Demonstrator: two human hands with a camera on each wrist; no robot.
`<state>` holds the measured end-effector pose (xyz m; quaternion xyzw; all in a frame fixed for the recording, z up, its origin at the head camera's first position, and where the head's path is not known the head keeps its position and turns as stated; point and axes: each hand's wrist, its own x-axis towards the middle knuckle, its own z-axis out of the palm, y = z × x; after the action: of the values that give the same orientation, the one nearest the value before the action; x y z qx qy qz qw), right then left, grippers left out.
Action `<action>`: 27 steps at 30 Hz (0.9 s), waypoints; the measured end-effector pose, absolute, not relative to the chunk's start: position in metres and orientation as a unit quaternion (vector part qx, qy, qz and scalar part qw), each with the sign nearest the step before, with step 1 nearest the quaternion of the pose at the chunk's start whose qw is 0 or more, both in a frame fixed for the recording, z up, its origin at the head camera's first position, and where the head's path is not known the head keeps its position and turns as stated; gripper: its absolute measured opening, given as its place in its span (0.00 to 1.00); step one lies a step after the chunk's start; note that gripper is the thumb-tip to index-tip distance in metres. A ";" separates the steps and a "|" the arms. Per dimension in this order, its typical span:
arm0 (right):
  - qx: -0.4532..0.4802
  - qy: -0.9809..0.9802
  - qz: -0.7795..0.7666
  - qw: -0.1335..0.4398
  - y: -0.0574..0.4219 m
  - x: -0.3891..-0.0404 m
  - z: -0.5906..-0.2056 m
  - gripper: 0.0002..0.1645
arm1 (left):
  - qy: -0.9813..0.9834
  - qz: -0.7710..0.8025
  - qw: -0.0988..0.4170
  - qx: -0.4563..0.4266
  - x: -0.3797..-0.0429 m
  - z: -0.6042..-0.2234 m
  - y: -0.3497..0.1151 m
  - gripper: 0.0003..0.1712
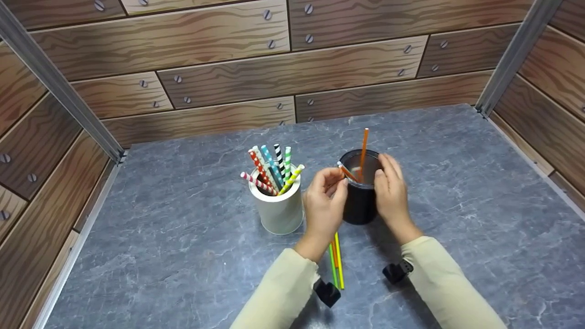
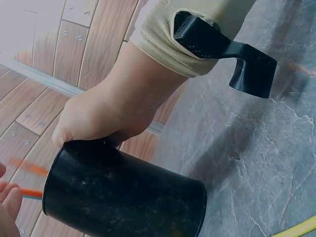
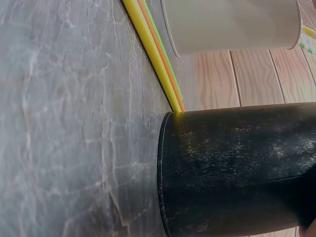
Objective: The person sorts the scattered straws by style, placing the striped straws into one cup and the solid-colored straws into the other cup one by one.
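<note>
An upright black cup (image 1: 359, 205) stands on the table with an orange straw (image 1: 364, 148) poking up out of it. My left hand (image 1: 325, 201) is at its left rim, thumb and fingers pinching a second orange straw (image 1: 349, 173) that slants over the opening. From the other side my right hand (image 1: 392, 196) holds the cup, fingers at the rim; the left wrist view shows that hand (image 2: 103, 116) bent over the rim. Below my left hand lie loose straws, including a yellow straw (image 1: 339, 267) and a green straw (image 1: 333, 265), their far ends hidden.
Left of the black cup stands a white cup (image 1: 281, 214) holding several patterned paper straws (image 1: 269, 169). The grey marbled table (image 1: 173, 256) is bordered by wood-patterned walls (image 1: 228, 68) at the back and both sides.
</note>
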<state>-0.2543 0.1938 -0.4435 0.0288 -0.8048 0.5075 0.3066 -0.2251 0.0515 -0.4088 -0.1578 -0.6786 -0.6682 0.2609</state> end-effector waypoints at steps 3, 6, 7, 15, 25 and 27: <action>0.032 -0.806 0.505 0.306 0.194 -0.254 -0.444 0.26 | -0.675 -0.672 0.261 -0.158 -0.225 -0.411 0.051 0.08; 0.032 -0.806 0.506 0.305 0.194 -0.254 -0.443 0.26 | -0.678 -0.667 0.267 -0.157 -0.224 -0.416 0.049 0.07; 0.030 -0.807 0.506 0.304 0.194 -0.254 -0.443 0.26 | -0.680 -0.664 0.268 -0.155 -0.223 -0.418 0.048 0.07; 0.034 -0.807 0.507 0.301 0.195 -0.254 -0.443 0.26 | -0.730 -0.630 0.250 -0.090 -0.217 -0.444 0.040 0.07; 0.034 -0.808 0.508 0.298 0.195 -0.253 -0.442 0.26 | -0.773 -0.600 0.203 -0.041 -0.213 -0.471 0.033 0.07; 0.035 -0.808 0.508 0.298 0.196 -0.252 -0.442 0.26 | -0.790 -0.583 0.185 -0.034 -0.212 -0.476 0.033 0.07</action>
<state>-0.2523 0.1958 -0.4416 0.0346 -0.8077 0.5078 0.2977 -0.2123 0.0328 -0.4761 -0.0344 -0.7901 -0.5834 0.1849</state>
